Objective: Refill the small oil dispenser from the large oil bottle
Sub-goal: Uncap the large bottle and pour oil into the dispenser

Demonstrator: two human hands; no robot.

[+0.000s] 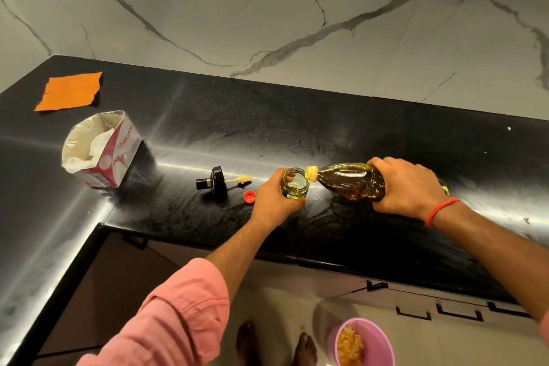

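A small glass oil dispenser [295, 186] stands open-topped on the black counter [297, 128], with a little yellow oil in its bottom. My left hand [274, 202] grips its side. The large clear oil bottle [347, 180] lies tipped almost flat, its yellow neck over the dispenser's rim. My right hand [404, 187] grips the bottle's body near the base. The dispenser's black lid with its yellow brush tip [218, 183] lies on the counter to the left. A small red cap [249, 196] sits beside my left hand.
An opened tissue box [101, 148] stands at the left, with an orange cloth [69, 91] behind it near the marble wall. The counter's front edge runs below my hands. A pink bin [364, 342] with scraps stands on the floor by my feet.
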